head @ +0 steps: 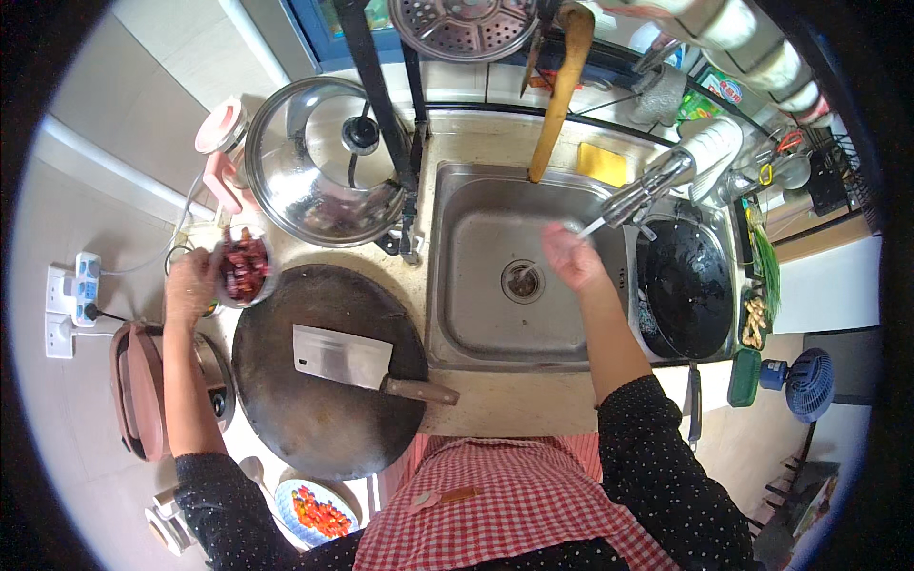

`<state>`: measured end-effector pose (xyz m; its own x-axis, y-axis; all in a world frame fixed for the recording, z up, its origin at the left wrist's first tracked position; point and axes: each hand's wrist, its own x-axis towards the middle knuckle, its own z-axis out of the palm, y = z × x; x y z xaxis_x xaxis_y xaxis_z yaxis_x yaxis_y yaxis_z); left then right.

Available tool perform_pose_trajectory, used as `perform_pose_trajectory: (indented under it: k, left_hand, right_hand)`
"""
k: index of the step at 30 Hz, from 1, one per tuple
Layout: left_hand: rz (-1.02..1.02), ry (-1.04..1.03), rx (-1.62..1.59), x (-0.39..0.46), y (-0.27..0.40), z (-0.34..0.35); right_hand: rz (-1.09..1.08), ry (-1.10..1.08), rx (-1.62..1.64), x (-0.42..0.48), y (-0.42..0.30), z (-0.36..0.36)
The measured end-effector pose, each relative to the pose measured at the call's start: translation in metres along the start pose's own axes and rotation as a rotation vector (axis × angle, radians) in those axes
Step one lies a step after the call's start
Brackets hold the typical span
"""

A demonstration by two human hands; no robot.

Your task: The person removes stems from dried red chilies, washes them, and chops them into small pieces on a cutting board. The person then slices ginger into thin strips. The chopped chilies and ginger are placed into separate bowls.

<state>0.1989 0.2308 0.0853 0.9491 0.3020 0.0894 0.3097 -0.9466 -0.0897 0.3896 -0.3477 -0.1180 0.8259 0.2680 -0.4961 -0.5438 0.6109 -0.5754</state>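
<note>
My left hand is at the left edge of a clear bowl, its fingers gripping the rim. Dark red pieces that look like dried chillies fill the bowl, which is slightly blurred. Over the steel sink, my right hand is palm up beside the faucet, empty, its fingers blurred. Water runs from the spout past these fingers towards the drain. Between my arms, a cleaver with a wooden handle lies flat on the round, dark chopping board.
A domed steel lid stands behind the board. Chopped red peppers sit in a patterned bowl at the near left. A black pan rests at the sink's right. Black rack posts rise behind; a wooden-handled tool overhangs the sink.
</note>
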Motion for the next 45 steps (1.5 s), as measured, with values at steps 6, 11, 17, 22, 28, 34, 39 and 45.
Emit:
perform_pose_trajectory:
  k: [6,11,17,22,28,34,39,45]
  left_hand:
    - [0.195,-0.319,-0.380,-0.011,0.231,-0.035]
    - [0.252,-0.432,-0.324,0.004,0.390,0.019]
    - [-0.232,-0.629,-1.082,0.002,0.491,0.062]
    - [-0.669,-0.934,-2.059,-0.010,0.523,0.111]
    - [-0.745,-0.754,-1.909,-0.018,0.537,0.097]
    - [-0.790,-0.716,-1.948,-0.011,0.536,0.097]
    - [-0.711,-0.774,-1.871,-0.012,0.533,0.096]
    - [-0.682,-0.745,-1.945,-0.020,0.525,0.101]
  right_hand:
    - [0.238,-0.166,-0.124,-0.042,-0.005,0.024]
    - [0.204,-0.271,-0.239,-0.083,-0.030,0.059]
    - [-0.033,0.114,-0.651,-0.016,-0.048,-0.019]
    - [-0.121,0.103,-0.549,-0.029,-0.053,-0.013]
    - [-0.202,-0.027,-0.886,-0.046,-0.081,-0.024]
    - [-0.836,-0.300,-1.718,-0.071,-0.077,-0.014]
    - [-0.995,-0.306,-1.751,-0.050,-0.073,-0.009]
    - [-1.065,-0.425,-1.735,-0.056,-0.066,-0.002]
